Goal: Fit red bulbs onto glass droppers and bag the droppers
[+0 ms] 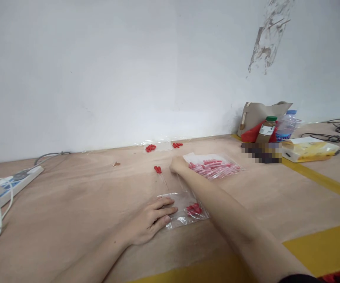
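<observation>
My left hand [154,220] lies with its fingers stretched out on the left part of a clear plastic bag [177,199]. Inside that bag, at its right end, is a cluster of small red rubber bulbs [194,209]. My right arm crosses above the bag's right side. My right hand [178,165] is closed beyond it, with its fingers mostly hidden; a faint clear line runs down below it. Just left of the right hand lie two droppers with red bulbs [157,169] and thin clear tubes. Right of it rests a bag of many red-topped droppers [214,168].
Two small groups of red bulbs [150,148] in clear bags lie along the wall. A power strip [13,184] with white cables is at left. At right stand a green-capped bottle [266,131], a water bottle [287,125], a bag [264,114] and a yellow tissue pack [311,150].
</observation>
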Available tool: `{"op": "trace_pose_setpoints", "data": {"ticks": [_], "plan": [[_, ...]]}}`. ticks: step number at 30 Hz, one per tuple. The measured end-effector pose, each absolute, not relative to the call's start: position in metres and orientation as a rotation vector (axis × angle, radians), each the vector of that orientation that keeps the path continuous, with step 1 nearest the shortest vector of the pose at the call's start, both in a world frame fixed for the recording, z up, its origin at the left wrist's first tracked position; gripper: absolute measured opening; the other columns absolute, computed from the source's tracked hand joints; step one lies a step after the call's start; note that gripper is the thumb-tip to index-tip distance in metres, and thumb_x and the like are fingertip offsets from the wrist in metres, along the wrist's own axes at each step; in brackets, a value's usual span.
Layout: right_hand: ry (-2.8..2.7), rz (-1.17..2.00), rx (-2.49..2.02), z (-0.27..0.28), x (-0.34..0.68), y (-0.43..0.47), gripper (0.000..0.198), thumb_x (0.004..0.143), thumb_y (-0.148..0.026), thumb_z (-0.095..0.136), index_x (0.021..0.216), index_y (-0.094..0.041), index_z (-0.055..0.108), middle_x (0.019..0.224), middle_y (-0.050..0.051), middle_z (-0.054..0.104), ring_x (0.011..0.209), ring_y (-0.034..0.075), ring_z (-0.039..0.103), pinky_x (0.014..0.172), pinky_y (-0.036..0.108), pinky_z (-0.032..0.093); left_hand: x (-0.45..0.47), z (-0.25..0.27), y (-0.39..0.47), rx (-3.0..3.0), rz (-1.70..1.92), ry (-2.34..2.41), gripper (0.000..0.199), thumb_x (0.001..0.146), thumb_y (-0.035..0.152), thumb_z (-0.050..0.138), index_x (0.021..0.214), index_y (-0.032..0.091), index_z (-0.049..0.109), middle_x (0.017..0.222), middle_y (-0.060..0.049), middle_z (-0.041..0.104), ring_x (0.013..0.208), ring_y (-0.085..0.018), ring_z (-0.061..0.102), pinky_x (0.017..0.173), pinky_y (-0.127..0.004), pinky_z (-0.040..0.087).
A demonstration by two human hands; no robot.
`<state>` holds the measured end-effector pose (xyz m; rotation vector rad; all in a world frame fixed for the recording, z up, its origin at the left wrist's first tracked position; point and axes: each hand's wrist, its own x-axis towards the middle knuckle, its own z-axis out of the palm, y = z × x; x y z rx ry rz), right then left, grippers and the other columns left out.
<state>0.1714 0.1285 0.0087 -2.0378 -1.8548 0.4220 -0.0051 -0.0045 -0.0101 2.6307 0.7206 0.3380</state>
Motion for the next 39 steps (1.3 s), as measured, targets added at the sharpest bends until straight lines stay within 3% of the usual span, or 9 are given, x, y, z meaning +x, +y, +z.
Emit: {"op": "trace_pose_setpoints", "data": {"ticks": [3,6,11,17,23,26,33,39], "plan": [[-1.802,0.422,-1.918,0.021,0.182,0.122,0.027,0.072,-0.021,0.053,0.096,-0.008,0.058,0.089,0.016,0.064,0.079,0.021,0.062,0.066,0.028,0.048,-0.005,-0.012,-0.004,2.636,0.362,0.714,0.036,0.089,0.029,0.037,0.124,0.028,0.045,0.131,-0.003,0.042,0.120,-0.021,0.037,0.100,-0.038,0.032],[-1.702,0.401,-1.699,0.034,0.213,0.102,0.031,0.085,-0.031,0.034,0.109,-0.015,0.045,0.087,0.006,0.062,0.067,0.011,0.059,0.056,0.021,0.046,-0.005,-0.014,-0.004,2.642,0.387,0.711,0.035,0.089,0.029,0.039,0.124,0.029,0.046,0.131,-0.002,0.042,0.120,-0.021,0.037,0.100,-0.037,0.032],[-1.184,0.663,-1.206,0.017,0.286,0.042,0.028,0.075,-0.042,0.050,0.089,-0.019,0.043,0.064,-0.003,0.053,0.042,0.006,0.047,0.038,0.018,0.040,-0.006,-0.015,-0.004,2.654,0.406,0.755,0.041,0.088,0.031,0.040,0.128,0.027,0.038,0.131,-0.003,0.042,0.119,-0.021,0.038,0.100,-0.039,0.032],[-0.983,0.848,-1.165,-0.031,0.309,0.004,0.041,0.062,-0.051,0.062,0.078,-0.019,0.043,0.061,-0.004,0.052,0.045,0.007,0.050,0.042,0.020,0.046,-0.007,-0.015,-0.004,2.642,0.371,0.817,0.046,0.088,0.035,0.041,0.131,0.027,0.031,0.133,-0.003,0.040,0.120,-0.020,0.037,0.100,-0.037,0.032],[-0.920,1.173,-1.007,-0.040,0.285,-0.004,0.040,0.061,-0.042,0.068,0.083,-0.022,0.041,0.069,-0.003,0.060,0.060,0.011,0.060,0.062,0.028,0.050,-0.007,-0.014,-0.005,2.635,0.369,0.838,0.046,0.088,0.035,0.040,0.132,0.027,0.029,0.133,-0.003,0.040,0.120,-0.020,0.037,0.100,-0.037,0.032],[-1.125,1.268,-1.060,-0.041,0.281,-0.008,0.036,0.061,-0.039,0.069,0.078,-0.019,0.046,0.073,0.000,0.062,0.063,0.012,0.059,0.062,0.027,0.048,-0.006,-0.014,-0.006,2.628,0.368,0.837,0.046,0.088,0.035,0.040,0.132,0.027,0.029,0.132,-0.004,0.040,0.119,-0.021,0.038,0.099,-0.038,0.033],[-1.628,0.868,-1.224,-0.047,0.275,-0.007,0.023,0.066,-0.037,0.064,0.076,-0.016,0.061,0.073,0.004,0.064,0.067,0.016,0.056,0.062,0.028,0.044,-0.005,-0.014,-0.005,2.643,0.391,0.815,0.045,0.087,0.034,0.041,0.130,0.026,0.032,0.130,-0.004,0.042,0.117,-0.021,0.039,0.098,-0.038,0.034],[-1.780,1.145,-1.068,-0.043,0.277,-0.013,0.027,0.079,-0.039,0.049,0.094,-0.017,0.057,0.089,0.004,0.062,0.083,0.016,0.056,0.074,0.029,0.042,-0.004,-0.014,-0.005,2.638,0.401,0.810,0.045,0.087,0.033,0.043,0.130,0.025,0.033,0.129,-0.004,0.043,0.117,-0.020,0.039,0.099,-0.036,0.033]]}}
